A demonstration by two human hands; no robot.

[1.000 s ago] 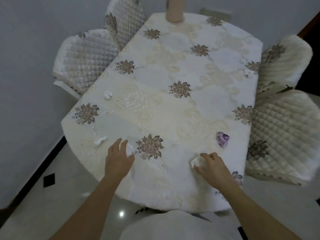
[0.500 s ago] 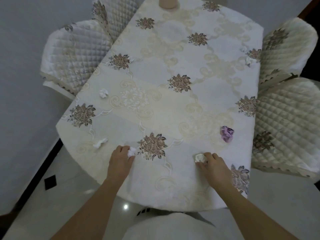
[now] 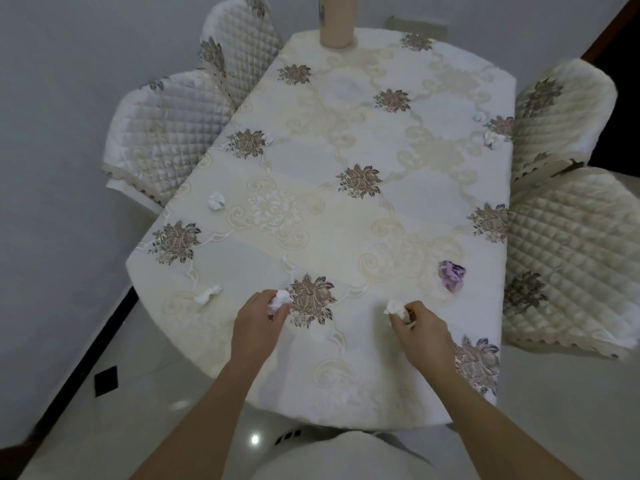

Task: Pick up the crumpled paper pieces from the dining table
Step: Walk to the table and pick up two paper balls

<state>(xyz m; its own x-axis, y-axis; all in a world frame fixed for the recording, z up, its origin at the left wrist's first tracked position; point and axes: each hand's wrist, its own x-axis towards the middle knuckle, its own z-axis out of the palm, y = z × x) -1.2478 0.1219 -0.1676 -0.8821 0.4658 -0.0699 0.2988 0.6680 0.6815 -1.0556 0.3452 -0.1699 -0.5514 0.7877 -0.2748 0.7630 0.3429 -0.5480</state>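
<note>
White paper wads in both hands over the dining table.

From the left: two loose wads on the cloth, the left hand pinching a white wad, the right hand clenched on another, then a purple wad lying near the right edge.

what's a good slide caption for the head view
Both hands pinch white paper wads, left hand and right hand, while a purple wad and other scraps wait on the floral tablecloth.
</note>
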